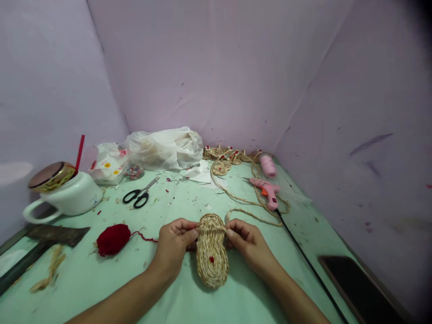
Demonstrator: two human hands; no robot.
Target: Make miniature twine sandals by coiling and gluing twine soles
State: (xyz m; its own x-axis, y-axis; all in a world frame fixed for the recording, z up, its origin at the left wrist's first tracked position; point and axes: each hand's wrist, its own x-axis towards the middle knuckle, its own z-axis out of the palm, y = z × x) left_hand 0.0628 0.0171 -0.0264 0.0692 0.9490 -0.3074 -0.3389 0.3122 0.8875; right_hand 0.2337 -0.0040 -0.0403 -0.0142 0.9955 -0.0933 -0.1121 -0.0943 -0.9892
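A small woven straw slipper sole [211,258] with a red dot on it lies on the green table, with a braided strap across its far end. My left hand [175,245] pinches the strap's left end. My right hand [248,243] pinches its right end. Both hands have their fingers closed on the braid. A loose jute cord [251,215] runs from the right side of the slipper toward the back of the table.
A red yarn ball [113,239] lies left of my hands. Scissors [139,194], a white mug with a gold lid [64,193], plastic bags [162,148], more straw pieces [224,157], pink thread [268,165] and a pink glue gun [268,191] sit behind. A hatchet [40,245] lies at the left and a phone [362,290] at the right.
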